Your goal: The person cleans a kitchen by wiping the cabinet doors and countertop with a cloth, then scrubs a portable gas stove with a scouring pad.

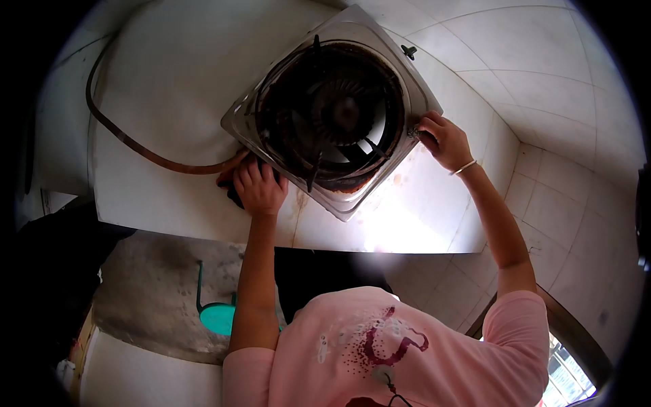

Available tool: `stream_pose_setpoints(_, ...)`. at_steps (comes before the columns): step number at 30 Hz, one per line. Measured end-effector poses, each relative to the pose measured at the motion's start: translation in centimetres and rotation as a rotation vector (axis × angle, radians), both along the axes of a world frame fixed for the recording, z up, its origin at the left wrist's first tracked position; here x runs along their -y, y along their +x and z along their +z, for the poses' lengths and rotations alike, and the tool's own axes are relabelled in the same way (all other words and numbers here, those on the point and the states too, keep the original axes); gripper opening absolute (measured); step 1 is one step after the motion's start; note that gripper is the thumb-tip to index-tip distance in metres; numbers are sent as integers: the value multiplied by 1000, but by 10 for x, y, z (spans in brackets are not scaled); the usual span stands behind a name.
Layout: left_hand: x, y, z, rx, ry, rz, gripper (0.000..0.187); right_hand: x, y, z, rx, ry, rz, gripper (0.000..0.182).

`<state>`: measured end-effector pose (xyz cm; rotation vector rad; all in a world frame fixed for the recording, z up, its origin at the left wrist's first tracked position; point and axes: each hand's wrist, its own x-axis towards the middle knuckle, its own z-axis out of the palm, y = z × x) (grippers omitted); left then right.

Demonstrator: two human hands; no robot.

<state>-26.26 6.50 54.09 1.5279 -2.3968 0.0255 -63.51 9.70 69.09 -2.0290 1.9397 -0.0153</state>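
A square metal gas stove (342, 207) with one round, blackened burner (346, 112) stands turned cornerwise on the white counter. My right hand (444, 141) is at its right corner, with the fingers closed at the rim. A small shiny bit (412, 131) shows at those fingertips, too small to name. At the stove's lower left side, my left hand (259, 188) has its fingers curled over a dark thing (234, 193), mostly hidden under the hand. Close beside these fingers, a brown-orange gas hose (196, 168) meets the stove.
The white counter (163, 203) has brownish stains and a front edge near my body. Tiled wall (522, 51) rises at the right and back. A small dark fitting (409, 51) sticks out by the stove's far side. Below, a green stool (217, 319) stands on the floor.
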Motion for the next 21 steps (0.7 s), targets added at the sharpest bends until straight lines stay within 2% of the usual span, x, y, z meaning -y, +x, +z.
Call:
stream_pose_setpoints(5,0,1,-3,11,0,26,40,28,-14,-4,-83,-57,-140,12)
stream_pose_setpoints(10,2,1,-4,-58,-40,-20,44,95,-21,-26,-4,-197,-185,13)
stream_pose_setpoints(18,1,2,-2,-76,-8,-22,43,232,13,-40,58,-347,-26,16)
stream_pose_setpoints(21,1,3,-1,-67,0,-18,42,258,12,-46,85,-366,36,16)
